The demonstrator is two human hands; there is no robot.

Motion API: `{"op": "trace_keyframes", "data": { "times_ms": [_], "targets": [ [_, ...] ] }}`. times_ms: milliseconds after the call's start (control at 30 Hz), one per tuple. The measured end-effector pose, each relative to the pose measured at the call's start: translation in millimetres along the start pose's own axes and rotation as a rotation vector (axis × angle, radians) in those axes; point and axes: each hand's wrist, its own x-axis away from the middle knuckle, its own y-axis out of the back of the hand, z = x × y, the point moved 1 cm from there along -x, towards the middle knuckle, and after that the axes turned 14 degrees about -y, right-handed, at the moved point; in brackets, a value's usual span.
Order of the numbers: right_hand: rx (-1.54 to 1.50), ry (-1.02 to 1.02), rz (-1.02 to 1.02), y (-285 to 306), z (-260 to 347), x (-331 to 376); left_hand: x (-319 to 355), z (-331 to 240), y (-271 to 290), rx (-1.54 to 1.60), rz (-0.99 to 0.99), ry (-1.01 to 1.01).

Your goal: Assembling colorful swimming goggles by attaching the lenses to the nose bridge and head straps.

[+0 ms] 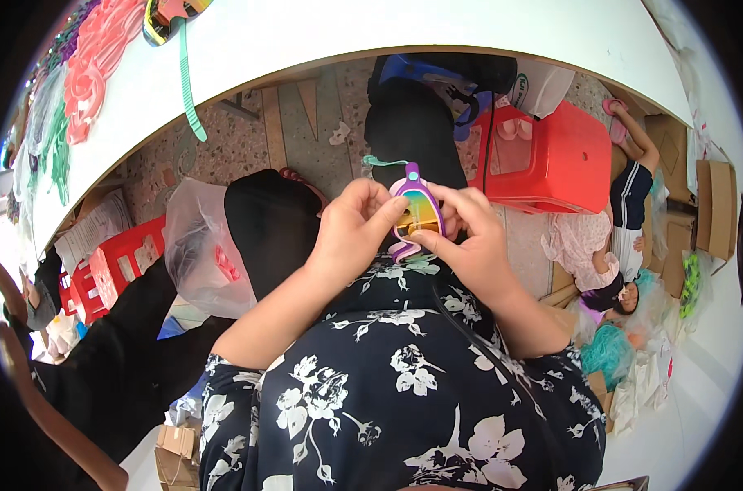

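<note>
1. The goggles (420, 208) sit between the two hands, above the person's lap and nearer than the white table (470, 26).
2. The left hand (357, 227) is partly curled at their left side, its thumb laid against the lens and its fingers bent (some of the fingertips are hidden), so it has hold of the goggles.
3. The right hand (472, 235) grips from the right, loosely bent, with the thumb at the near part of the lens and the fingers along the purple rim.
4. The long axis of the goggles runs roughly near to far; the purple strap clip (412, 174) points far, and the mirrored yellow-and-blue lens faces up.
5. From the clip's end, a teal strap (384, 162) trails to the left; the pale and purple frame part lies at the near end, close to the flowered top (404, 352).
6. Beyond the hands, speckled floor (351, 82) shows as a gap before the table's curved near edge.
7. A red stool (580, 155) stands to the far right, and a clear plastic bag (193, 245) lies left of the left forearm (both apart from the goggles).
</note>
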Motion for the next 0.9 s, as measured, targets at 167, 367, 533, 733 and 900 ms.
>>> {"op": "trace_keyframes", "data": {
  "times_ms": [167, 367, 533, 733, 900],
  "targets": [
    [-0.162, -0.079, 0.035, -13, -10, 0, 24, 5, 2, 0.237, -0.08, 0.019],
    [-0.133, -0.121, 0.046, -16, -6, -3, 36, 12, -11, 0.319, -0.219, 0.01],
    [0.003, -0.062, 0.054, -3, 7, -22, 23, -5, -8, 0.246, -0.204, -0.007],
    [0.055, -0.096, 0.458, 4, 24, -63, 33, -28, 20, -0.603, 0.028, -0.417],
    [-0.073, -0.076, 0.813, -17, 25, -71, 14, -46, 41, -0.949, 0.121, -1.05]
  ]
}}
